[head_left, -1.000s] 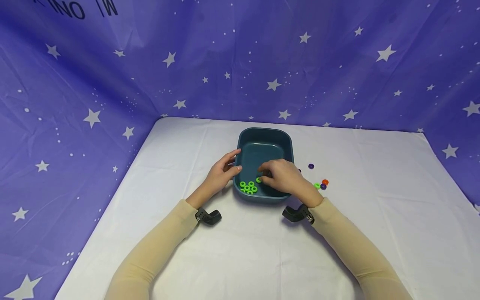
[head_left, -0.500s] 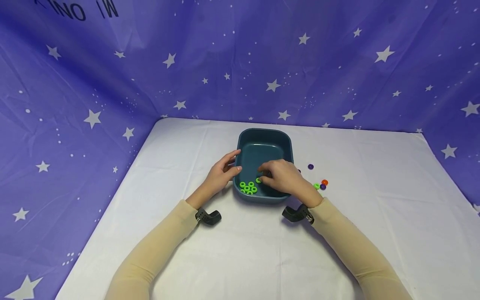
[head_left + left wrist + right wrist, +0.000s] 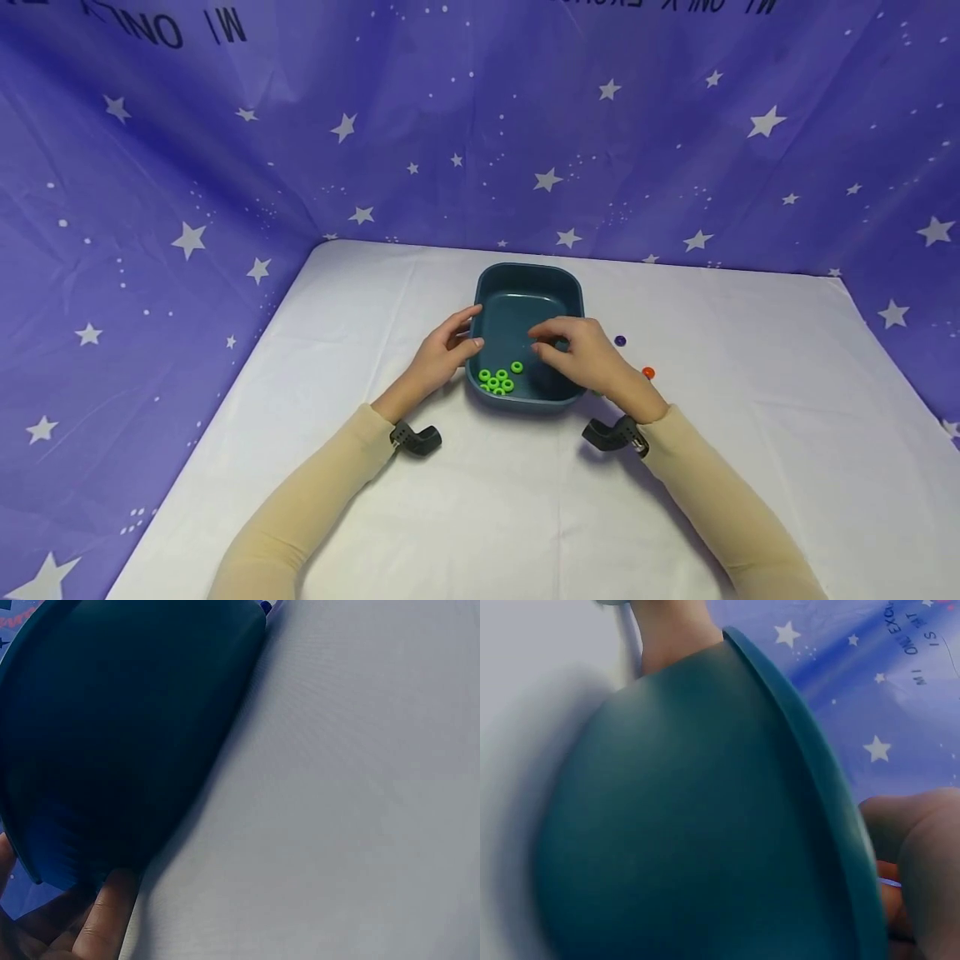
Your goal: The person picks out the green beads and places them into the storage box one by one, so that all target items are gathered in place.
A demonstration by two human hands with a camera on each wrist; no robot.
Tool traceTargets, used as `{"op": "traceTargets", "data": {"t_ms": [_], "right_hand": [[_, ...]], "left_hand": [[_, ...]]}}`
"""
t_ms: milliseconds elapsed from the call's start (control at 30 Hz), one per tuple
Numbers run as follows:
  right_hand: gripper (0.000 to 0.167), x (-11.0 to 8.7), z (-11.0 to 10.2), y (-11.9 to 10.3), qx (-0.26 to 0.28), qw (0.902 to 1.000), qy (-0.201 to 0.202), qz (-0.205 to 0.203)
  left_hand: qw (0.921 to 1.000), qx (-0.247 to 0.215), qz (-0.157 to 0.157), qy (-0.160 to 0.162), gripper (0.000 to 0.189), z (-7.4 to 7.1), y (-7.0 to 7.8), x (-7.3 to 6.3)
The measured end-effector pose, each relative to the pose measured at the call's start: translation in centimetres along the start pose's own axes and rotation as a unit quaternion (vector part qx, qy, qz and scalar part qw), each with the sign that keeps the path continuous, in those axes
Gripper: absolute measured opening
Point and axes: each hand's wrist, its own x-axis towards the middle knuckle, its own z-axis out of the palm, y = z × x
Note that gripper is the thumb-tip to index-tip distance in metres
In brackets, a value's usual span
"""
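A dark teal box [image 3: 529, 407] with rounded corners stands on the white cloth. Several green ring-shaped beads lie in its near left corner, and one more green bead [image 3: 517, 367] sits a little apart. My left hand [image 3: 441, 350] holds the left side, thumb at the rim; in the left wrist view a finger [image 3: 105, 922] touches the outer wall. Over the right part of the box is my right hand [image 3: 583, 348], thumb and forefinger slightly apart with no bead visible between them. The box wall hides part of that hand in the right wrist view.
Right of the box lie a purple bead [image 3: 620, 341], an orange bead [image 3: 648, 372] and a partly hidden green bead [image 3: 597, 392]. My right wrist covers that area in part. A purple star-printed curtain [image 3: 450, 125] rises behind the table.
My right hand has let go of the green bead, which stays in the box, and has moved right. My left hand keeps its place. The head view has tilted up slightly.
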Motion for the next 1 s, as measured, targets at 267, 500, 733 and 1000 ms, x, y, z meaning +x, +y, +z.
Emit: {"op": "traceTargets", "data": {"t_ms": [267, 500, 733, 1000], "right_hand": [[0.014, -3.1, -2.8, 0.9, -0.032, 0.9927, 0.116, -0.012], [0.016, -6.6, -4.9, 3.2, -0.067, 0.988, 0.126, 0.058], [0.018, -8.5, -5.8, 5.1, -0.082, 0.9849, 0.084, 0.127], [0.022, -8.5, -6.2, 5.8, -0.071, 0.9812, 0.001, 0.18]], "left_hand": [[0.9999, 0.014, 0.005, 0.007, 0.059, -0.1, -0.1, 0.0], [0.9999, 0.015, 0.004, 0.005, 0.059, 0.0, -0.2, 0.2], [1.0, 0.007, 0.0, 0.006, 0.061, 0.0, -0.1, 0.1], [0.9999, 0.016, 0.003, 0.005, 0.059, 0.0, -0.1, 0.2]]}}
